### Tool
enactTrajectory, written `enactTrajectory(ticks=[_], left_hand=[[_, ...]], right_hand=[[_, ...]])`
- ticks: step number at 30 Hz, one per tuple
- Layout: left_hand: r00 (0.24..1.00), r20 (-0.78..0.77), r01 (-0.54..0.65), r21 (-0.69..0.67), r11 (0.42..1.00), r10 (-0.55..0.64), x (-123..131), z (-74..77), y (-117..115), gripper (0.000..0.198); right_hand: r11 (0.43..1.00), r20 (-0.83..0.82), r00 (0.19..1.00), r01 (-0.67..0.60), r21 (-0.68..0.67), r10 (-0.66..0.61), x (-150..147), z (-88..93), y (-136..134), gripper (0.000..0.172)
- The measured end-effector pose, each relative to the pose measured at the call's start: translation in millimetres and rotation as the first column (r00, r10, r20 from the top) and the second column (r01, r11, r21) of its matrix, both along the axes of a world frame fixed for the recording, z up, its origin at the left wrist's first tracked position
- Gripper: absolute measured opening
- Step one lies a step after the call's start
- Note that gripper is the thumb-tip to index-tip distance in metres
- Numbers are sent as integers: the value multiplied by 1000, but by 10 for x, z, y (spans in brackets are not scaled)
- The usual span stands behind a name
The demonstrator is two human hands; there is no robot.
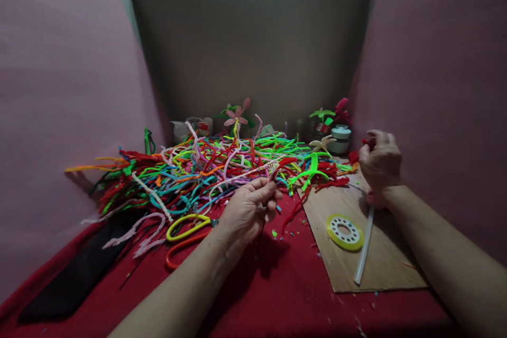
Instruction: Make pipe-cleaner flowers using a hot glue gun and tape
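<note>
My left hand (249, 208) is closed at the middle of the table, its thumb and fingers pinching a red pipe cleaner (285, 161) whose loop points up and to the right. A cream tuft (272, 168) shows beside it. Raised over the far right of the wooden board (317, 222), my right hand (381, 161) is curled, with a small bit of red at its fingers; what it holds is mostly hidden. Below that wrist, a translucent glue stick (365, 248) slants across the board, its upper end hidden. Scissors (188, 227) with yellow and orange handles lie left of my left hand.
A large heap of colourful pipe cleaners (214, 169) covers the back of the red cloth (285, 285). A tape roll (344, 232) lies on the board. Behind stand a small white jar (340, 140) and a pink pipe-cleaner flower (236, 116). A black strip (75, 274) lies at left.
</note>
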State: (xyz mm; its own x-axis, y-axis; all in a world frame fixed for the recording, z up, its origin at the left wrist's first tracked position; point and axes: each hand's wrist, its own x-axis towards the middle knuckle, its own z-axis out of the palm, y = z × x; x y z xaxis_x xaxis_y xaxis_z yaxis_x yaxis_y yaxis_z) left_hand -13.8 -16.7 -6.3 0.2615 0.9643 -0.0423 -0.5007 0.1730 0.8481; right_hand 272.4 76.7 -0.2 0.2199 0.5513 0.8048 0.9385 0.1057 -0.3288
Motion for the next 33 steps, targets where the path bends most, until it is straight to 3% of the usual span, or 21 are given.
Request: enactTrajectory(ticks=[4,6,8,10,12,15,18,23,30,32,33], left_hand=[[998,57,1,-3,1000,-1,3,-17,0,19],[995,97,-20,35,999,17,13,-19,-7,18],[991,131,-45,76,996,35,30,-12,-18,17],[987,153,-50,80,996,37,46,0,-34,17],[986,165,-15,65,998,4,60,9,-56,17],[980,183,73,62,995,-83,73,12,-94,18],[970,170,166,52,985,-173,88,14,-136,20],[960,132,246,18,969,-246,115,19,-179,18],[970,76,228,61,972,-232,98,8,-156,17],[980,22,197,87,977,-199,100,25,-154,18],[986,-5,168,98,981,-168,102,36,-155,17]], right_hand=[[979,-256,949,-153,138,184,-128,99,-136,27],[933,-404,841,-333,139,361,-268,150,-249,20],[755,-674,446,-601,261,588,-435,184,-371,10],[601,-793,117,-720,346,598,-599,190,-485,9],[511,-850,-49,-781,359,524,-737,167,-573,11],[362,-856,-196,-844,396,479,-876,94,-644,11],[248,-812,-274,-860,447,516,-942,17,-660,12],[170,-789,-320,-869,465,524,-960,-26,-698,11],[118,-829,-346,-893,435,439,-973,-54,-737,10],[137,-839,-303,-906,401,452,-949,-50,-731,12],[176,-850,-243,-917,358,467,-914,-39,-734,15]])
